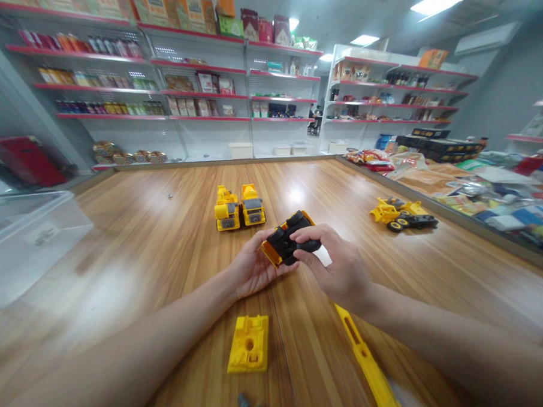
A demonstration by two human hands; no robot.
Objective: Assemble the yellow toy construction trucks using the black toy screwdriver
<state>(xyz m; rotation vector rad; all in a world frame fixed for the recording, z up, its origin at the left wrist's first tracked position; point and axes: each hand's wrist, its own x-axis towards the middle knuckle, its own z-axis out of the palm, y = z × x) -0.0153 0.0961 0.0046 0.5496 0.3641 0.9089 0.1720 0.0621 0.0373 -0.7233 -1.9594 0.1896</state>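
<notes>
A black and yellow toy vehicle base [284,242] is tilted in the air above the middle of the wooden table. My left hand [254,267] is wrapped around its left side and underside. From the right, the thumb and fingers of my right hand [339,263] pinch a rounded black part at its end; whether that part is a wheel or a track I cannot tell. Below on the table lie a yellow plastic plate [249,348] with a round hole and a long yellow arm piece [371,367], partly under my right forearm. Small grey screws [243,404] rest at the near edge.
Two yellow toy trucks [252,205] stand side by side beyond my hands. A partly built yellow toy vehicle [404,215] sits to the right. A clear plastic bin [34,244] stands at left, and packaged goods [473,182] are heaped beyond the table's right rim.
</notes>
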